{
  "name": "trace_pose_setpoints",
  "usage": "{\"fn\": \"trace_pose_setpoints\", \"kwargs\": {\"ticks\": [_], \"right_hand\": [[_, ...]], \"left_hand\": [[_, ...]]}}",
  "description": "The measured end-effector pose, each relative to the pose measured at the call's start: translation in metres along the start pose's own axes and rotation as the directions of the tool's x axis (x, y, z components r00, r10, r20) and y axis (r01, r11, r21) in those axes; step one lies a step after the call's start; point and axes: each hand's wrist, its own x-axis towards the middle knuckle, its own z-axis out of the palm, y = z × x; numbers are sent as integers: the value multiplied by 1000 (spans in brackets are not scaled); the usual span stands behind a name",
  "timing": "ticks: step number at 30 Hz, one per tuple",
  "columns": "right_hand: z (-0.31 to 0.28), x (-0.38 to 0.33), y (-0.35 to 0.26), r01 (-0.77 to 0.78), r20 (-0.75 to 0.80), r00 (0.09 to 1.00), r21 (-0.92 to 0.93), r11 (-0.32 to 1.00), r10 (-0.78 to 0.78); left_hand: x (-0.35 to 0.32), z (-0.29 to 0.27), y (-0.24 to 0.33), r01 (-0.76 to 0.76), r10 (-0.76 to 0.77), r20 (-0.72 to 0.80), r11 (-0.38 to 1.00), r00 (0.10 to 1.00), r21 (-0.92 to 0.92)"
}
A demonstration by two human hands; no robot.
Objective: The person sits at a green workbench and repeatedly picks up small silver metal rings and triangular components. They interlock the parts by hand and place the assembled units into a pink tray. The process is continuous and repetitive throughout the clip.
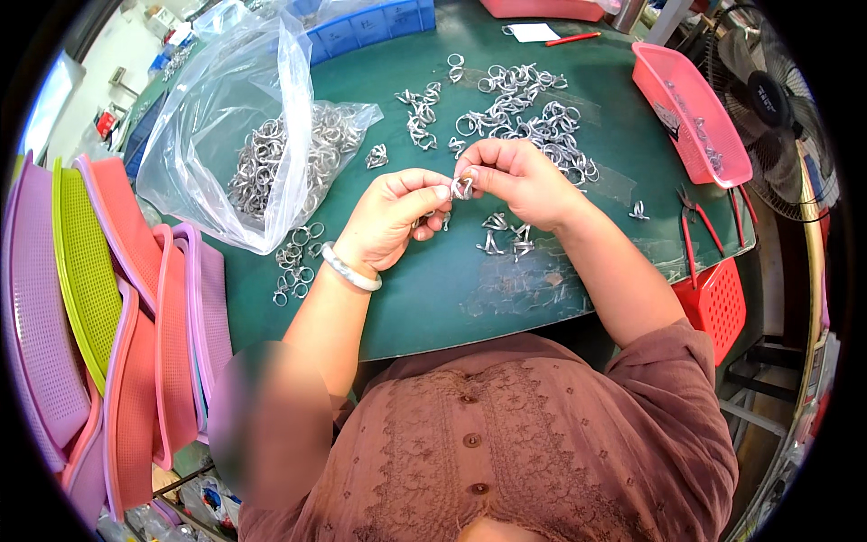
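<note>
Between the fingertips of both hands, over the middle of the table, is a silver metal ring [461, 188]. My left hand [397, 212], with a pale bangle [351, 268] at its wrist, pinches it from the left; more small metal pieces show under its curled fingers. My right hand [517, 181] grips the same ring from the right with thumb and forefinger. Just beyond the hands lies a loose pile of rings [542, 117]. A few rings [510, 237] rest below my right hand. Another group of rings [296, 262] lies left of my left forearm.
A clear plastic bag [217, 117] full of rings stands at the left. Stacked coloured baskets [90, 316] crowd the left edge. On the right are a pink basket [691, 117], red-handled pliers [695, 221], a red basket [718, 307] and a fan [768, 99]. A blue bin [370, 32] stands behind.
</note>
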Motion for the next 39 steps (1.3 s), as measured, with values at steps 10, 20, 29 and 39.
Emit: {"fn": "trace_pose_setpoints", "kwargs": {"ticks": [10,20,29,39], "right_hand": [[2,0,-1,-26,4,1000,38,999,26],[11,-3,0,373,-93,893,-392,841,-440],[8,-1,5,308,-165,914,-316,897,-372],[14,3,14,367,254,925,-792,488,-283]], "left_hand": [[-2,1,1,16,-7,82,995,997,-102],[-1,11,-3,-60,61,7,993,998,-99],[1,2,0,-98,155,171,949,973,-299],[1,-3,2,-159,247,214,920,945,-358]]}}
